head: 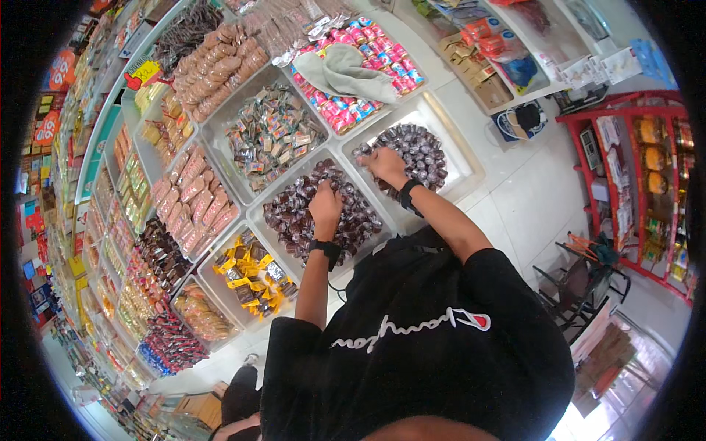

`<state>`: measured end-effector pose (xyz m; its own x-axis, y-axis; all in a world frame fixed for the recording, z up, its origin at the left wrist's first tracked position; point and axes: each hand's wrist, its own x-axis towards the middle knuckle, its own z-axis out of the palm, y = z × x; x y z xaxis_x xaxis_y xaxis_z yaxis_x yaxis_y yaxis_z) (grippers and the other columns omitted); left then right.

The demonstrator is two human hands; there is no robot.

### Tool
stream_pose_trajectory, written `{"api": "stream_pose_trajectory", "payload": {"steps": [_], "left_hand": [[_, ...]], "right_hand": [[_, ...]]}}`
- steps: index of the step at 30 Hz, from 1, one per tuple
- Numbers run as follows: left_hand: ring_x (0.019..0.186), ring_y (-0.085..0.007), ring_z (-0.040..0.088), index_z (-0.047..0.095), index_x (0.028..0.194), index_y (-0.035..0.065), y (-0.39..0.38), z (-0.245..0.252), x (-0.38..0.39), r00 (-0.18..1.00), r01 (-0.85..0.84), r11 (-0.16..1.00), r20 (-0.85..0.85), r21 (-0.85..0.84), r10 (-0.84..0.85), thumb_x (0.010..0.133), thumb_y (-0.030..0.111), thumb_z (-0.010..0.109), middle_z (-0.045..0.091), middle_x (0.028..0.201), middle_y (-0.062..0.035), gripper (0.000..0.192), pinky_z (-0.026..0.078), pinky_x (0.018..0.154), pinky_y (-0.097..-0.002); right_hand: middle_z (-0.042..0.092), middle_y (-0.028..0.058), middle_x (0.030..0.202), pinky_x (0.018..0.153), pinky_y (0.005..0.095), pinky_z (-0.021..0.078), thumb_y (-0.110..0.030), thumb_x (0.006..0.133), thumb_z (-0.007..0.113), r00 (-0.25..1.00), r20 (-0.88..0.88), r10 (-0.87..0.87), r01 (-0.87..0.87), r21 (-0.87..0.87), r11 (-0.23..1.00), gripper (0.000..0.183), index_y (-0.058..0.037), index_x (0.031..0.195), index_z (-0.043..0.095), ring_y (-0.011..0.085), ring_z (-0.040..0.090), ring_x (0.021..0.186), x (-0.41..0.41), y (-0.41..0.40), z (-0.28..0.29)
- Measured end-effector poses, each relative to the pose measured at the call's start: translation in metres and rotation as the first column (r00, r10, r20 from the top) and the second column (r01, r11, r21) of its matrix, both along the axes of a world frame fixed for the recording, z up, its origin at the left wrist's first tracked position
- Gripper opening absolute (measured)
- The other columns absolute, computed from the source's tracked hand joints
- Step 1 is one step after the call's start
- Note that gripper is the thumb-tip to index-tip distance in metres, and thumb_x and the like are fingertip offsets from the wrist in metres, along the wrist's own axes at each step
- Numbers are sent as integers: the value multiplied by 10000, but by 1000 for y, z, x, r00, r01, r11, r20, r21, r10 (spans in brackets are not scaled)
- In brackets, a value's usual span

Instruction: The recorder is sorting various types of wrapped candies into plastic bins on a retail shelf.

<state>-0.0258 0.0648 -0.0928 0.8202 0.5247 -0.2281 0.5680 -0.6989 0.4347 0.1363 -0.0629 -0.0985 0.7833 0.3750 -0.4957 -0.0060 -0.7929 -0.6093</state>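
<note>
My left hand (326, 206) rests with its fingertips down in a loose heap of dark brown candies in clear twist wrappers (292, 234). That heap fills a translucent plastic bin (389, 218). In the bin to the right, my right hand (386, 167) is at the left edge of a rounded mound of similar wrapped candies (422, 151), set close together in rows. Its fingertips touch or nearly touch the candies there. Whether either hand pinches a candy is hidden by the fingers. Each wrist wears a black band.
Neighbouring bins hold small wrapped candies (273, 135), yellow-wrapped sweets (256, 275), pink-packed biscuits (190, 193), and pink and blue candies (405, 71) under a grey cloth (347, 71). Red shelves (629, 182) and a folding chair (573, 281) stand right. Another person's leg (241, 394) is lower left.
</note>
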Motion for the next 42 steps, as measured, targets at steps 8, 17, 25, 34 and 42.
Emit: {"api": "stream_pose_trajectory", "payload": {"steps": [8, 17, 25, 34, 42], "left_hand": [[837, -350, 630, 505, 1133, 50, 0, 6, 3, 999, 36, 999, -25, 23, -36, 806, 210, 604, 614, 1029, -168, 377, 507, 687, -456], [705, -352, 644, 446, 1018, 14, 5, 8, 1, 994, 83, 994, -83, 68, -77, 770, 234, 657, 639, 808, -180, 393, 515, 585, -443], [747, -354, 645, 540, 1031, 59, 11, 42, 1, 986, 91, 993, -144, 69, -81, 760, 330, 664, 657, 798, -170, 402, 512, 663, -458], [688, -271, 628, 614, 970, 12, -45, 122, 24, 990, 133, 868, 99, -478, -98, 776, 348, 698, 630, 721, -147, 398, 482, 638, -353], [753, -137, 589, 469, 1222, 10, -50, 96, 5, 970, 213, 664, 234, -716, -58, 853, 51, 544, 595, 857, -48, 379, 486, 664, -265]], "right_hand": [[646, 140, 657, 622, 417, 487, -544, 793, 584, 995, -1, -96, 96, 33, 995, 499, -86, 619, 677, 316, 632, 654, 18, -3, 2], [666, 103, 683, 635, 371, 490, -432, 867, 515, 986, -32, -164, 167, 220, 961, 417, -57, 775, 674, 262, 639, 640, 32, -30, 47], [664, 51, 702, 623, 325, 480, -325, 855, 562, 993, 120, 9, -43, 284, 958, 263, -76, 829, 646, 205, 639, 658, 27, -100, 101], [578, 60, 910, 646, 393, 496, -296, 770, 652, 668, 460, 585, -702, 128, 701, 345, -122, 1053, 560, 272, 617, 798, -27, -83, 136], [596, 90, 933, 682, 428, 500, -197, 698, 649, 672, 336, 660, -702, 4, 712, 316, -99, 990, 580, 308, 622, 823, -19, -107, 92]]}}
